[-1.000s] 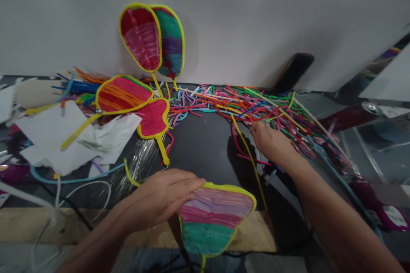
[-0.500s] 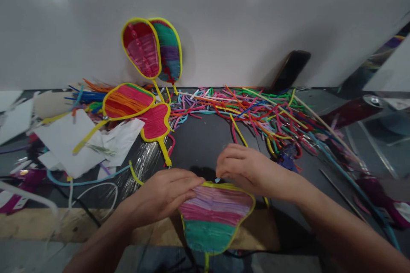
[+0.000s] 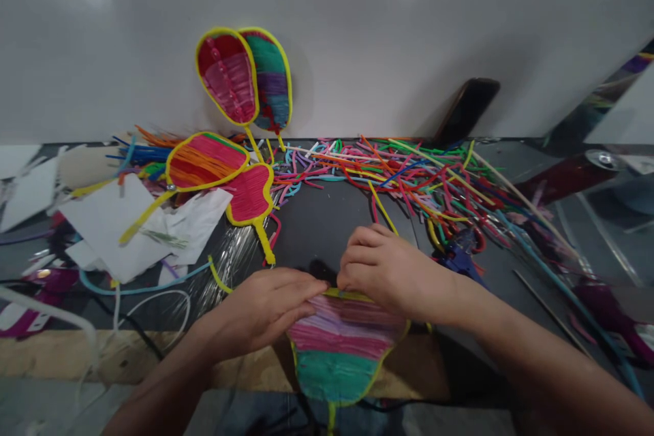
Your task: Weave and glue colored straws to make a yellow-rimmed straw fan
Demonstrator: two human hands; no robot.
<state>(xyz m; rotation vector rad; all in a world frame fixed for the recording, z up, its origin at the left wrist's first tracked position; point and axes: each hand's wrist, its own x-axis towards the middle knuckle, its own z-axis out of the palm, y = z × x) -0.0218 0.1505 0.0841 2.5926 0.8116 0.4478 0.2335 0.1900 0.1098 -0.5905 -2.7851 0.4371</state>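
Note:
A petal-shaped panel (image 3: 337, 347) with lilac, pink and teal stripes and a yellow fuzzy rim stands low in front of me, its yellow stem pointing down. My left hand (image 3: 270, 306) grips its upper left edge, fingers laid along the back and thumb on the front. At the top rim, right of centre, my right hand (image 3: 383, 272) is curled with its fingertips pinched against the yellow edge. The small pale-blue piece at those fingertips is mostly hidden now.
Finished petals (image 3: 227, 75) with yellow rims lean on the white wall. Others (image 3: 250, 194) lie on white paper scraps (image 3: 122, 225). Loose pipe cleaners (image 3: 368, 167) are heaped along the back. A phone (image 3: 467, 109), a red can (image 3: 567, 176), a blue tool (image 3: 462, 259) and purple glue guns (image 3: 38, 303) lie around.
My right hand has moved slightly left and down onto the top rim, covering most of the small pale-blue piece. My left hand keeps its grip on the panel.

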